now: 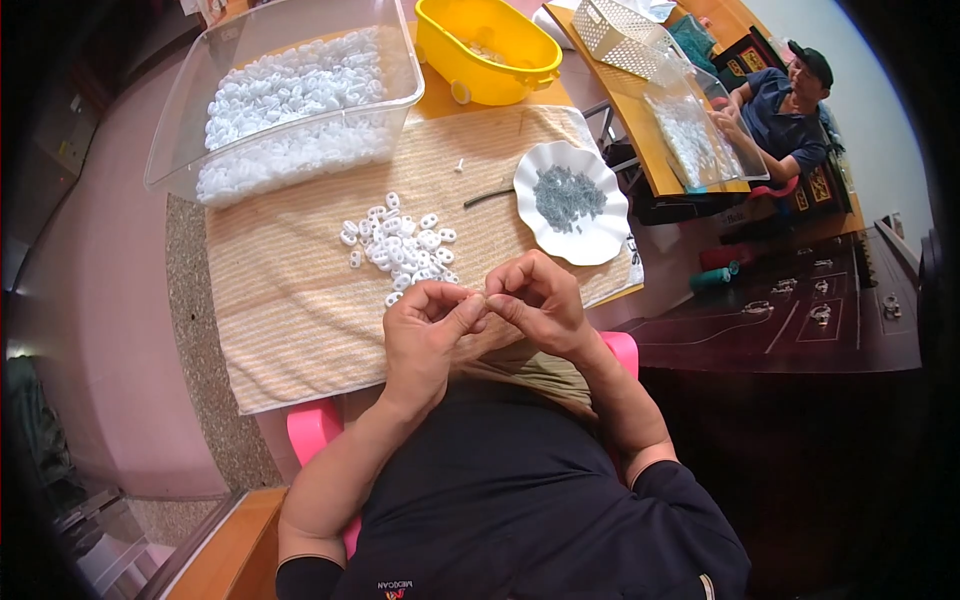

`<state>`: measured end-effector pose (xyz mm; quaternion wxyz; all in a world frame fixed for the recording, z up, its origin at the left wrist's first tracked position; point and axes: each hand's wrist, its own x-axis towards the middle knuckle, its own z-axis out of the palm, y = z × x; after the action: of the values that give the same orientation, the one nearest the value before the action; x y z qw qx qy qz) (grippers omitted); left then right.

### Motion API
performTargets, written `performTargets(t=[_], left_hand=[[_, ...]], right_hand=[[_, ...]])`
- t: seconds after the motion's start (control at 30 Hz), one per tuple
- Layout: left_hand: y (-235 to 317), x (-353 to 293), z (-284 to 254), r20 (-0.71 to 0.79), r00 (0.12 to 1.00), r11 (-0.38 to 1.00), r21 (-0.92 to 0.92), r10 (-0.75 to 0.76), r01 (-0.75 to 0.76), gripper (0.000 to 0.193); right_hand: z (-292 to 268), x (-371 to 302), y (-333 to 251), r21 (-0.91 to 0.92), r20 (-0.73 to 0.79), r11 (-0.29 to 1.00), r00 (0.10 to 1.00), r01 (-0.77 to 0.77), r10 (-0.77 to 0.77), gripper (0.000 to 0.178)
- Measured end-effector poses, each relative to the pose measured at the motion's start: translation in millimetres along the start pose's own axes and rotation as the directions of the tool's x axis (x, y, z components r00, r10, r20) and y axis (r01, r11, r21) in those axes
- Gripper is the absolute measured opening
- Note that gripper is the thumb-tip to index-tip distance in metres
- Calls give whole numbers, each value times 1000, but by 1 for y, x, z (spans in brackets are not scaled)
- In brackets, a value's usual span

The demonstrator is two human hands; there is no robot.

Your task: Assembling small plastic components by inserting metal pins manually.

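Note:
My left hand (428,328) and my right hand (540,305) meet fingertip to fingertip over the near edge of the cloth. Both are closed in a pinch, and whatever they hold is too small and too covered to make out. Just beyond them lies a loose pile of small white oval plastic pieces with two holes (400,245). To the right of the pile, a white plate with a wavy rim (535,228) bears a heap of small grey-green bits (568,198). A thin dark stick (488,197) reaches out from the plate's left side.
A striped tan cloth (290,300) covers the table. At the back left stands a clear plastic bin (405,95) full of white pieces, beside a yellow tub (500,85). Across a gap, another person (790,120) works at a second table with a clear bin of white pieces (690,130).

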<state>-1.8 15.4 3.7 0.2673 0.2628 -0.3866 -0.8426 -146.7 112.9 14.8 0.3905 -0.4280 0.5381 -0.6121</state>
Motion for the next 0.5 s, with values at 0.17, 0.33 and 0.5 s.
performTargets(t=[0.17,0.33,0.5], left_hand=[[4,1,0,13,996,994,-61,-86,87,12],[4,2,-1,19,997,996,-44,-74,75,12],[2,1,-1,21,999,998,-48,-42,43,13]], right_hand=[[1,0,-1,-286,23,946,988,150,-150,20],[1,3,-3,-444,79,859,966,255,-246,19],[4,0,-5,-372,1,922,994,103,-111,16]])
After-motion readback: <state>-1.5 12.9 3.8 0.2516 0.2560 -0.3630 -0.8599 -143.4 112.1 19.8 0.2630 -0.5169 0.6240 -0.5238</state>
